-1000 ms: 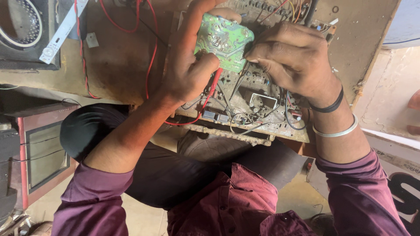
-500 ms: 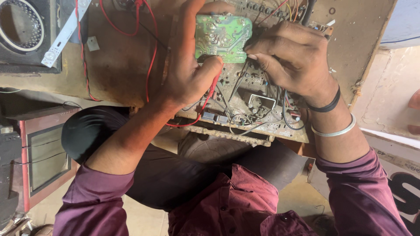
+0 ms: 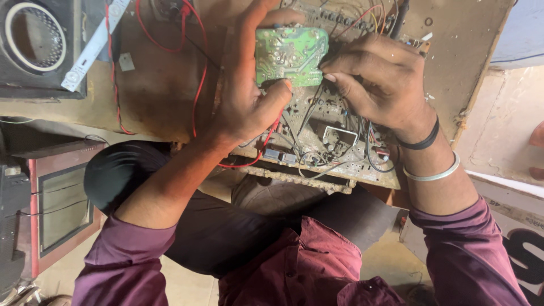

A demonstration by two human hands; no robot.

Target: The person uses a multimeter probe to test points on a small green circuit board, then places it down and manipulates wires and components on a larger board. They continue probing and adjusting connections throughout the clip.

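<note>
A small green circuit board (image 3: 290, 54) is held solder side up above a larger dusty main board (image 3: 328, 141) full of components and wires. My left hand (image 3: 249, 96) grips the green board, thumb under its lower edge and fingers over its top. My right hand (image 3: 377, 79) touches the green board's right edge with its fingertips; the wrist carries a black band and a metal bangle. Red wires (image 3: 198, 85) run from the main board across the bench to the upper left.
A worn brown bench top (image 3: 158, 85) carries the boards. At the upper left stands a black speaker box (image 3: 34, 45) with a white LED strip (image 3: 93, 45) beside it. A dark framed cabinet (image 3: 51, 209) sits at lower left. My knees fill the lower middle.
The green board has tilted flatter and shifted slightly up. My left thumb has moved under its lower edge, and my right fingertips stay at its right side.
</note>
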